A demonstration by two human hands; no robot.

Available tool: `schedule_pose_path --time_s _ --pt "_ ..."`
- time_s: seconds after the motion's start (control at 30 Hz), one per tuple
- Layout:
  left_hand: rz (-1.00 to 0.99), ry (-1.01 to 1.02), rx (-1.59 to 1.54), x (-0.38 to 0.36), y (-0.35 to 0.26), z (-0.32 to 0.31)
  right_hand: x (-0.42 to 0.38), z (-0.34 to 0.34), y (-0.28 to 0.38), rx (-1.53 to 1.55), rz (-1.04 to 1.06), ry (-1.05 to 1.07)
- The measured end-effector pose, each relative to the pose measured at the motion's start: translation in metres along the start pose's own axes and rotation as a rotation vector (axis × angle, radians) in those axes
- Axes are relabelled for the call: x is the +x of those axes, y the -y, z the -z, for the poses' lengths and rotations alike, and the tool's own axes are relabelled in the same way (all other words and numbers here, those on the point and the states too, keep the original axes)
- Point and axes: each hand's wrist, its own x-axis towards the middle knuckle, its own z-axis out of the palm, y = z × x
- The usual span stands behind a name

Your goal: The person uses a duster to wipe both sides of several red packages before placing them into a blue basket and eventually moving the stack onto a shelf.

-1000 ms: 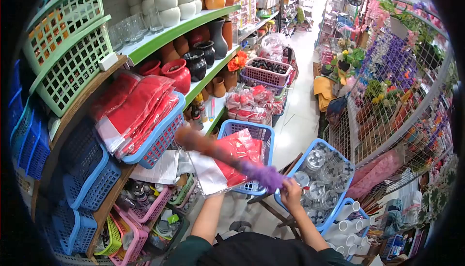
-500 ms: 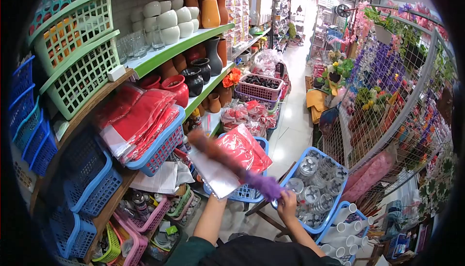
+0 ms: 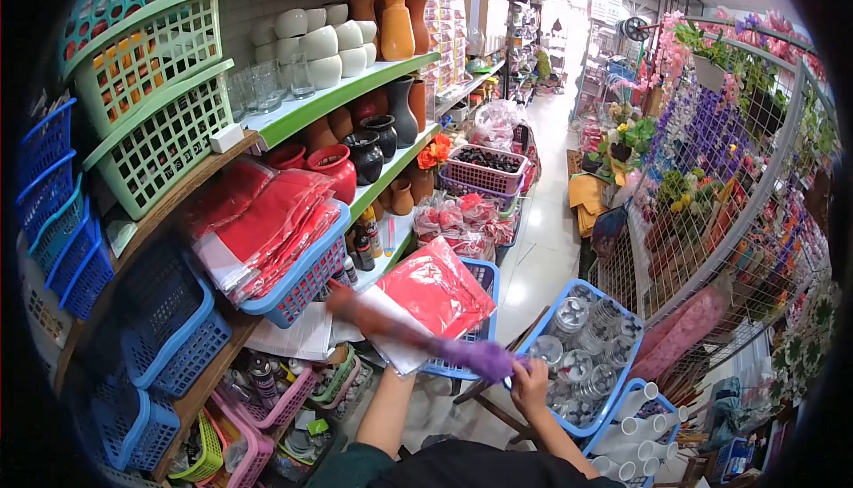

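Note:
My right hand (image 3: 530,384) is closed around the purple end of a duster (image 3: 489,360), which looks fluffy and is smeared by motion. Its brown and orange part stretches left across a clear plastic packet of folded red material (image 3: 435,289) with a white lower part. Beneath the packet's near edge is my left hand (image 3: 399,376), holding it up; the fingers are hidden behind it. A blue basket (image 3: 485,268) lies under the packet. Just right of my right hand stands another blue basket with glass jars (image 3: 573,315).
At left, a blue basket (image 3: 298,297) holds more red packets (image 3: 284,230). Shelves beside it carry white bowls (image 3: 322,44) and vases (image 3: 398,26). White bottles (image 3: 635,430) fill a basket at lower right. A wire grid (image 3: 702,221) with artificial flowers borders the tiled aisle (image 3: 538,248).
The duster has shifted slightly left and down over the packet, still in my right hand. The packet has turned a little and lies flatter. The whole view has shifted slightly.

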Motion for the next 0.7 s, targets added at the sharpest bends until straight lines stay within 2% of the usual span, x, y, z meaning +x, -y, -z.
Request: schedule_pose_path --time_s 0.03,0.07,0.1,0.2,0.3,0.33,0.37,0.43,0.5,0.57,0.6,0.63,0.7 --pt "0.002 0.001 0.021 -0.017 -0.009 -0.008 0.001 0.004 0.0 -0.01 0.118 0.124" --pt "0.003 0.002 0.043 0.011 0.007 -0.006 0.001 0.004 -0.002 -0.036 0.124 0.139" --pt "0.005 0.001 0.065 -0.011 -0.006 -0.012 0.0 0.0 -0.005 -0.036 0.126 0.138" --pt "0.013 0.002 0.129 -0.027 -0.007 -0.017 0.003 -0.01 -0.011 -0.017 -0.296 -0.035" --pt "0.017 0.004 0.193 -0.013 -0.004 -0.016 0.005 -0.014 -0.012 -0.062 -0.312 -0.061" --pt "0.018 0.0 0.215 -0.016 -0.004 -0.016 0.005 -0.014 -0.01 -0.044 -0.228 -0.079" --pt "0.022 -0.004 0.237 -0.006 0.001 -0.009 0.004 -0.012 -0.007 -0.045 -0.229 -0.082" --pt "0.027 -0.009 0.28 -0.014 -0.002 -0.012 0.003 -0.009 -0.003 -0.008 0.066 0.023" --pt "0.026 -0.007 0.324 -0.007 0.002 -0.012 0.008 -0.006 -0.001 -0.039 0.134 0.087" --pt "0.025 -0.011 0.367 -0.019 0.0 -0.018 0.006 -0.012 -0.006 -0.061 0.029 0.093" --pt "0.027 -0.013 0.389 -0.016 -0.002 -0.019 0.003 -0.017 -0.012 -0.059 -0.042 0.016" --pt "0.028 -0.013 0.409 -0.023 -0.005 -0.024 0.0 -0.024 -0.019 -0.059 -0.04 0.016" --pt "0.027 -0.012 0.452 -0.012 0.002 -0.023 0.004 -0.03 -0.02 -0.052 -0.337 -0.08"
